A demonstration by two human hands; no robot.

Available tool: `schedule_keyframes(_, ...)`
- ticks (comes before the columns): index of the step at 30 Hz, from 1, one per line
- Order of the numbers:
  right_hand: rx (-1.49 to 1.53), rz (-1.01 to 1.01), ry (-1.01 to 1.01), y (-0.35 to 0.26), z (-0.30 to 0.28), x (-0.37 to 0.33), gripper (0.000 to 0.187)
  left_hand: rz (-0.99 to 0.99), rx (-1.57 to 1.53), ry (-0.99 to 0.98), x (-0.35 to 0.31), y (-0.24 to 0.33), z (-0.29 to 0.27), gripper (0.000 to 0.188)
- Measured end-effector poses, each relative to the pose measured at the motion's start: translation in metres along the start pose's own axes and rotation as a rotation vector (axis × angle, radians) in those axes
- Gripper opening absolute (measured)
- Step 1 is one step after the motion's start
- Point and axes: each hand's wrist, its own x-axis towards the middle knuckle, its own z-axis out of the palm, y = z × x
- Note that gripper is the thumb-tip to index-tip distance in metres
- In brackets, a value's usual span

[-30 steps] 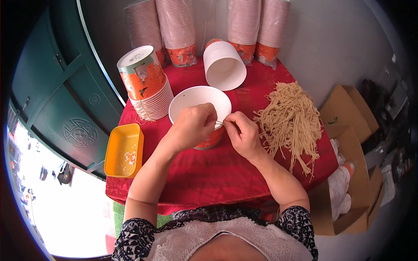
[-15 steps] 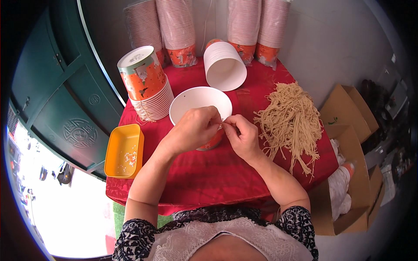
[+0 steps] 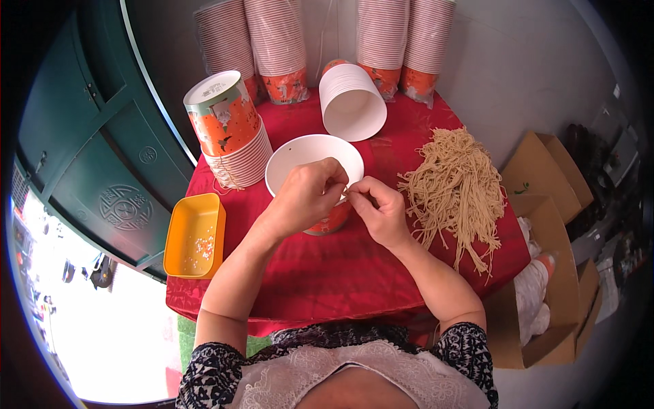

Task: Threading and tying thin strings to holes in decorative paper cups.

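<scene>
The white-lined paper bucket point(image 3: 310, 151) stands open end up at the centre of the frame, on the red-clothed surface point(image 3: 327, 279). It looks light and fairly stiff, though its thin wall would likely dent under a hard squeeze; the rolled rim seems the surest place to hold. Over its near rim, the right hand point(image 3: 379, 210) pinches thumb and forefinger together on a short bit of thin cord point(image 3: 346, 191). The left hand point(image 3: 308, 198) curls close beside it, its fingertips turned away, so I cannot tell whether they clamp the cord. The cord looks soft, limp and nearly weightless, best pinched near an end; the heap of beige cords point(image 3: 455, 187) at right of centre would probably tangle if pulled carelessly. Compared with half a second ago, the left hand sits slightly higher and farther left, showing more of the bucket's orange side, while bucket and heap keep their places.
</scene>
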Motion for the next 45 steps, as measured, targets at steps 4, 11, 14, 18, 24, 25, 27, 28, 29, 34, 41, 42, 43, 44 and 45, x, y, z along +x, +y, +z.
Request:
schedule_keyframes(4,0.362,0.280,-0.044,0.005,-0.002,-0.002,0.011,-0.034,-0.062,0.049,0.001,0.001,0.002,0.008)
schedule_keyframes(11,0.487,0.359,-0.013,0.009,-0.001,-0.004,0.011,0.048,-0.026,-0.052,-0.001,-0.002,-0.001,0.009)
schedule_keyframes(14,0.438,0.346,-0.011,0.008,0.000,-0.004,0.011,0.014,-0.048,-0.043,-0.001,0.003,-0.002,0.010)
schedule_keyframes(18,0.212,0.167,0.009,0.004,0.000,0.000,0.009,-0.079,-0.019,-0.071,0.002,0.003,-0.003,0.011)
schedule_keyframes(24,-0.131,0.077,-0.051,-0.026,-0.014,-0.003,0.010,-0.104,-0.126,-0.068,-0.001,-0.008,-0.005,0.011)
schedule_keyframes(25,-0.206,0.069,-0.069,-0.031,-0.018,-0.005,0.012,-0.103,-0.114,-0.070,-0.001,-0.010,-0.005,0.011)
schedule_keyframes(27,-0.245,0.081,-0.054,-0.035,-0.020,-0.012,0.011,-0.100,-0.102,-0.069,-0.001,-0.011,-0.004,0.012)
schedule_keyframes(28,-0.274,0.066,-0.031,-0.034,-0.019,-0.015,0.011,-0.133,-0.113,-0.093,-0.001,-0.011,-0.004,0.010)
schedule_keyframes(29,-0.275,0.063,-0.030,-0.033,-0.019,-0.017,0.011,-0.167,-0.124,-0.116,0.000,-0.010,-0.004,0.009)
schedule_keyframes(34,-0.386,-0.070,0.017,-0.034,-0.020,-0.025,0.010,-0.176,-0.072,-0.117,0.000,-0.012,-0.005,0.009)
schedule_keyframes(41,-0.409,-0.094,0.010,-0.025,-0.025,-0.032,0.011,-0.148,0.003,-0.095,-0.001,-0.015,-0.004,0.012)
schedule_keyframes(42,-0.398,-0.073,0.010,-0.022,-0.026,-0.032,0.010,-0.147,0.005,-0.096,-0.001,-0.015,-0.002,0.012)
schedule_keyframes(43,-0.388,-0.054,0.011,-0.020,-0.026,-0.032,0.010,-0.162,0.019,-0.090,-0.001,-0.015,-0.001,0.012)
schedule_keyframes(44,-0.388,-0.054,0.013,-0.019,-0.025,-0.031,0.010,-0.177,0.033,-0.083,-0.001,-0.015,0.000,0.013)
schedule_keyframes(45,-0.401,-0.058,0.005,-0.018,-0.024,-0.030,0.012,-0.175,0.032,-0.085,-0.001,-0.014,0.000,0.013)
